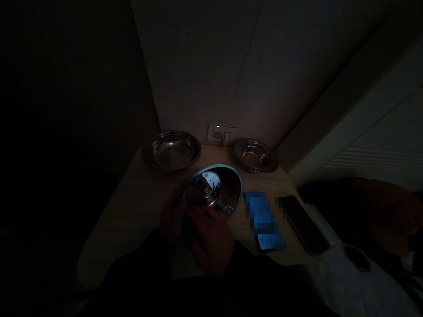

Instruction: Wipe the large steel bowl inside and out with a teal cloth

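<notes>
Metal bowl [222,190], label [206,186] inside, right hand [213,240] at its near side

Both hands [213,240] at metal bowl [226,193]

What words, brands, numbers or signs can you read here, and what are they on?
None can be read for certain.
Label inside the middle metal bowl: printing too small and dark to read.
Lit phone on the table: screen mostly pixelated, no words readable.
Wall socket: no lettering can be made out.
</notes>
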`<state>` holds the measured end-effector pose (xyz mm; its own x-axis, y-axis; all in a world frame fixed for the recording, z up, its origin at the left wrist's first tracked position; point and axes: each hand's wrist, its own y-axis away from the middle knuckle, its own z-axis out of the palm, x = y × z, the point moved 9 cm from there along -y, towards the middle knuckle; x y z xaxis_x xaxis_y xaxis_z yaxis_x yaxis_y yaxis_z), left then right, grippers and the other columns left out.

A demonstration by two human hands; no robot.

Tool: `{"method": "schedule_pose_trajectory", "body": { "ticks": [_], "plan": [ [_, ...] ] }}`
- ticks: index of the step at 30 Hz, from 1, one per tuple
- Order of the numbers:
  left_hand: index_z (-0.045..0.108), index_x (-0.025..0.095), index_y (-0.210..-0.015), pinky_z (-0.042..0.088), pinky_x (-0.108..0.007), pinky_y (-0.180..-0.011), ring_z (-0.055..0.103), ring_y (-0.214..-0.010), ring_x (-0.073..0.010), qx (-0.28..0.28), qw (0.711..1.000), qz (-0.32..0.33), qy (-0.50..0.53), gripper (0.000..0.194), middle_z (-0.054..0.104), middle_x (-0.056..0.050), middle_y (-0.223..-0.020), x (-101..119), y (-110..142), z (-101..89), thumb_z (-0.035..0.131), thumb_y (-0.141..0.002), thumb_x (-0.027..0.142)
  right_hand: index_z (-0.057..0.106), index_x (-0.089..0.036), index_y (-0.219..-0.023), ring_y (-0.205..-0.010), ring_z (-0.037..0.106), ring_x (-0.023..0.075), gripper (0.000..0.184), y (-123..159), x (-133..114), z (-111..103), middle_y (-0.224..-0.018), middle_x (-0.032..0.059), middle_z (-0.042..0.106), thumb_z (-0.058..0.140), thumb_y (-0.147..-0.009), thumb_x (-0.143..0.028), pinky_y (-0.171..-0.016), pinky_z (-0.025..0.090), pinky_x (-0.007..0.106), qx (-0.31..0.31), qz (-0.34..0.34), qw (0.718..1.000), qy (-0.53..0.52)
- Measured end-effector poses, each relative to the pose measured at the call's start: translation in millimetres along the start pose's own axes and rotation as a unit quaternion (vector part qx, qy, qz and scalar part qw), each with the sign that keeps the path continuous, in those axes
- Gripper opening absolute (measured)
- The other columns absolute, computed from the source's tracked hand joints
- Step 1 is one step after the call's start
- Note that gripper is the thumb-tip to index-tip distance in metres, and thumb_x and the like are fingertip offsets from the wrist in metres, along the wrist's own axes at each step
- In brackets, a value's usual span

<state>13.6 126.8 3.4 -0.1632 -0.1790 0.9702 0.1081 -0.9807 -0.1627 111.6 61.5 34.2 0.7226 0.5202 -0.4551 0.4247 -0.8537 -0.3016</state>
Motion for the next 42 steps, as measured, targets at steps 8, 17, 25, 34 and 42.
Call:
{"method": "schedule_pose_trajectory", "body": {
  "ticks": [8,17,25,34,42],
  "plan": [
    [0.063,0.016,-0.121,0.047,-0.036,-0.097,0.059,-0.114,-0.028,-0.029,0.997,0.057,-0.035,0.051,0.068,-0.009,-0.117,8,2,3.6,0.057,-0.081,0.047,0.061,-0.017,-0.111,-0.105,0.052,0.0262,0.028,16,38,-35,-0.117,0.0061,0.066,0.056,-0.085,-0.026,-0.082,0.032,0.042,-0.077,-0.05,0.973,0.213],
    [0.055,0.019,-0.131,0.045,-0.036,-0.099,0.058,-0.116,-0.0263,-0.088,0.989,0.117,-0.033,0.049,0.064,-0.006,-0.125,23,4,16.2,0.051,-0.087,0.041,0.064,-0.018,-0.105,-0.102,0.052,0.0265,0.02,32,40,-47,-0.115,0.0055,0.067,0.056,-0.087,-0.023,-0.081,0.032,0.041,-0.035,-0.049,0.962,0.267],
    [0.057,0.019,-0.128,0.049,-0.035,-0.095,0.06,-0.113,-0.0258,-0.059,0.993,0.099,-0.028,0.047,0.066,-0.006,-0.122,19,6,12.5,0.049,-0.087,0.041,0.063,-0.019,-0.109,-0.102,0.051,0.0258,0.025,19,13,-21,-0.116,0.0049,0.065,0.056,-0.085,-0.024,-0.083,0.036,0.041,-0.048,-0.032,0.987,0.152],
    [0.057,0.018,-0.129,0.048,-0.035,-0.096,0.061,-0.112,-0.0257,-0.088,0.991,0.098,-0.027,0.049,0.066,-0.008,-0.121,22,7,18.7,0.052,-0.085,0.042,0.065,-0.02,-0.101,-0.096,0.054,0.0238,0.016,29,22,-36,-0.107,0.0036,0.069,0.054,-0.089,-0.02,-0.078,0.035,0.04,-0.017,-0.096,0.973,0.211],
    [0.056,0.02,-0.129,0.047,-0.034,-0.097,0.06,-0.113,-0.0235,-0.083,0.992,0.094,-0.012,0.047,0.066,-0.006,-0.123,21,8,20.4,0.049,-0.088,0.04,0.063,-0.017,-0.111,-0.1,0.052,0.0249,0.032,24,14,-18,-0.118,0.0058,0.064,0.059,-0.08,-0.016,-0.082,0.044,0.039,-0.018,-0.021,0.995,0.097]
  ]
}}
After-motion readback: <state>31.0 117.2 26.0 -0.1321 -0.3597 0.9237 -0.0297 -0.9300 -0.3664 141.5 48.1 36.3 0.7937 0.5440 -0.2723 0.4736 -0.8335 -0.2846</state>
